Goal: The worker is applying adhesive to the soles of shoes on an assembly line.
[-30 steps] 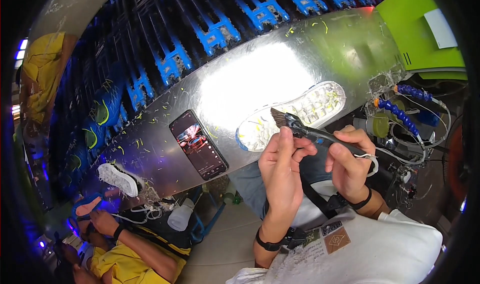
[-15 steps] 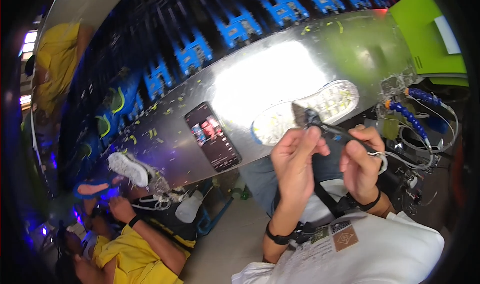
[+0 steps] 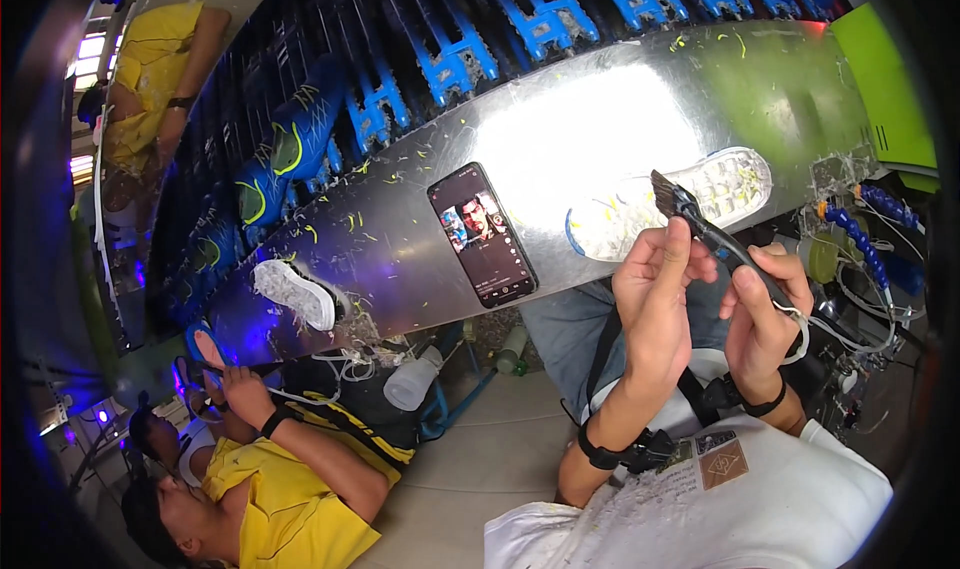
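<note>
My right hand (image 3: 765, 319) is closed around the black handle of a brush (image 3: 715, 237) with short brown bristles. A pale tube or cord runs from the handle's end by that hand. Closed at the brush's neck, the thumb and fingers of my left hand (image 3: 655, 294) touch it just below the bristles. Beyond both hands a white shoe sole (image 3: 735, 184), with a gridded surface and yellow scraps, lies on the metal bench (image 3: 400, 294). The bristles appear in front of the sole; whether they touch it I cannot tell.
Left of the sole lies a lit phone (image 3: 483, 234), then another white sole (image 3: 295, 294). Blue shoes (image 3: 305, 129) and blue holders (image 3: 550, 29) line the far side. Blue segmented hoses (image 3: 850, 239) stand right. A co-worker in yellow (image 3: 300, 489) sits at left.
The whole view has shifted, so the bench and my hands sit further right. The brush's bristles now point more upward. My hands keep their hold, and the co-worker has come further into view.
</note>
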